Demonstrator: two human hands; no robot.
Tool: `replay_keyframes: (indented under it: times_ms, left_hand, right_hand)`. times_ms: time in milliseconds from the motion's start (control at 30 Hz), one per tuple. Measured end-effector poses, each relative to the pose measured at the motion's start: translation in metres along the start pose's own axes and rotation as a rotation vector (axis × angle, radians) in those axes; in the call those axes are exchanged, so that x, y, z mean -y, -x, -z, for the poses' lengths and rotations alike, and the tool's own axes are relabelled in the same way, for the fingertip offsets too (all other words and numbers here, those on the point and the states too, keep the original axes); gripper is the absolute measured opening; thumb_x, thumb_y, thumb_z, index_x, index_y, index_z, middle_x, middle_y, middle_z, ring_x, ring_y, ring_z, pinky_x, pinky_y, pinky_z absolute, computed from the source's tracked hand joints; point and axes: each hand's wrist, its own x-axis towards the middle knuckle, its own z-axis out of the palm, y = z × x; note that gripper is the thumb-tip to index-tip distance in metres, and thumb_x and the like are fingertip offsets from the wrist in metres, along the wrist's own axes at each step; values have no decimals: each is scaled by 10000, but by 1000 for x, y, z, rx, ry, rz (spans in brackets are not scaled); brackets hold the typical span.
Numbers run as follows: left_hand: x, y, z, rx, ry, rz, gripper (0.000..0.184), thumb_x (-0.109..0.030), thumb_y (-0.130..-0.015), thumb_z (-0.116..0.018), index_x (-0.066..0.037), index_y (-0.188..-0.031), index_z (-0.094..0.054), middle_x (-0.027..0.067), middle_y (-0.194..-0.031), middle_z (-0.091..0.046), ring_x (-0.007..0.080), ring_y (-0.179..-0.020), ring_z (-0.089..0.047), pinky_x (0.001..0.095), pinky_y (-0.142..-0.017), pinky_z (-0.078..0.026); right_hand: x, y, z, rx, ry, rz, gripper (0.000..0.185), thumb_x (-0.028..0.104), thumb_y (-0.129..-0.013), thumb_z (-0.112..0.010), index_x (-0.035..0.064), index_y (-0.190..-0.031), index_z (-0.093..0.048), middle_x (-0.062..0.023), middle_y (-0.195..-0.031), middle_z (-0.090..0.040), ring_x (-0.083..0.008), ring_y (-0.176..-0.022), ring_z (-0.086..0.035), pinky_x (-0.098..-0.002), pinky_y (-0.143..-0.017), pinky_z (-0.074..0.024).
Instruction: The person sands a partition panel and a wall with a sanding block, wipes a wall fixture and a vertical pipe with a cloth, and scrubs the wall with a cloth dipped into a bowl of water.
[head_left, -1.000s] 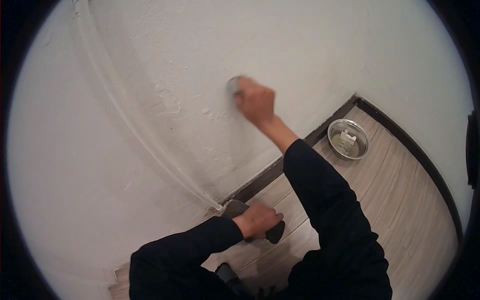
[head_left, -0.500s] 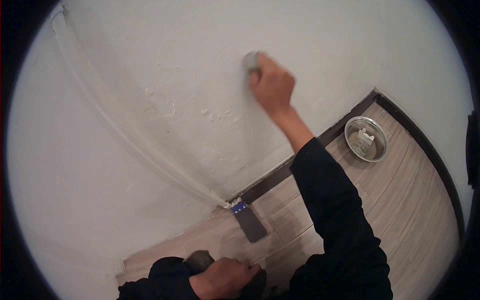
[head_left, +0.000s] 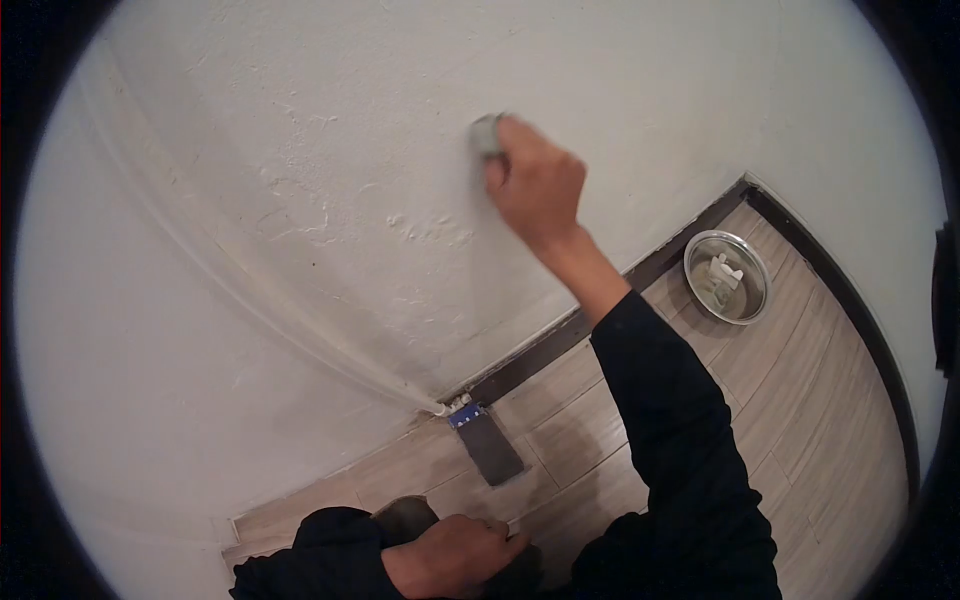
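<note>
- While the pale wall (head_left: 620, 80) filled most of the view, its middle showed raised, flaking patches and small bumps.
- Below it spread the wood-look floor (head_left: 800, 410), its planks running at a slant.
- Down the wall's left part ran a white pipe (head_left: 400, 393), which looked bowed and ended near the floor.
- Two dark sleeves (head_left: 680, 400) reached up from the bottom edge, the right one stretched far out, the left one bent.
- A dark skirting (head_left: 530, 357) followed the foot of the wall into the corner.
- Near that corner, on the floor, stood a round metal basin (head_left: 748, 300).
- The right hand (head_left: 540, 185) was raised to the wall, thumb and fingers clamped on a grey pad.
- The left hand (head_left: 455, 555) was low, fingers curled; I could not tell whether it gripped anything.
- By the pipe's lower end lay a flat dark panel (head_left: 490, 448) with a blue end.
- The grey pad (head_left: 487, 135) was at the wall's surface, above and right of the flaking patches, slightly blurred.
- Small pale pieces (head_left: 728, 272) lay inside the basin.
</note>
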Motion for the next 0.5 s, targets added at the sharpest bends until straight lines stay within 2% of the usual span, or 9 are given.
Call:
replay_keyframes:
  times_ms: [33,133,167,267,300,400,467,500]
  left_hand:
    - [0,0,-3,-4,-7,-4,593,-108,-792,-671,9,-1328,-449,191,-976,-634,393,-878,-686,469,-691,-577]
    - [0,-1,-3,-8,-13,0,604,-95,-791,-661,9,-1347,-451,189,-977,-639,380,-881,-689,463,-688,-577]
    - [-1,0,-2,-12,-8,5,608,-93,-788,-660,8,-1351,-454,189,-978,-641,374,-883,-690,461,-687,-577]
    - [-9,10,-10,-155,24,49,668,-176,-674,-811,18,-1261,-555,185,-912,-633,362,-841,-659,439,-750,-540]
    - [-8,11,-12,-180,26,38,651,-175,-677,-804,14,-1250,-560,182,-920,-635,358,-832,-663,434,-731,-540]
    - [0,17,-17,-225,22,16,618,-176,-689,-788,5,-1237,-567,173,-918,-643,346,-809,-672,425,-691,-542]
    - [9,18,-21,-225,2,39,618,-177,-700,-781,1,-1251,-563,165,-886,-651,337,-797,-672,428,-687,-543]
    - [14,15,-27,-192,17,44,616,-149,-727,-740,5,-1285,-531,176,-923,-650,344,-826,-679,438,-693,-553]
  right_hand:
    - [8,6,-3,-22,-49,83,144,117,-730,-628,112,-870,-593,-119,-776,-639,-322,-590,-640,-428,-499,-511]
    - [18,16,-5,110,25,114,168,112,-710,-630,116,-873,-590,-119,-779,-633,-319,-611,-645,-430,-514,-519]
    - [4,12,-10,-21,-5,122,181,117,-705,-634,117,-881,-591,-116,-782,-635,-324,-631,-649,-428,-527,-522]
    - [-25,-12,3,-128,61,-119,95,134,-814,-603,88,-895,-587,-152,-788,-648,-393,-674,-640,-482,-584,-515]
    - [-29,-18,7,-90,64,-253,125,154,-854,-587,55,-930,-602,-179,-910,-651,-384,-745,-638,-470,-646,-511]
    - [-11,-28,2,-338,-193,-176,210,147,-856,-619,11,-1017,-625,-193,-1048,-599,-353,-884,-601,-434,-745,-503]
    - [18,-32,-3,-270,-274,-40,308,124,-836,-660,-5,-1114,-631,-183,-1088,-555,-333,-958,-556,-416,-803,-492]
    - [34,-29,-4,-241,-311,30,363,113,-826,-681,-13,-1163,-633,-178,-1108,-533,-323,-995,-533,-407,-833,-486]
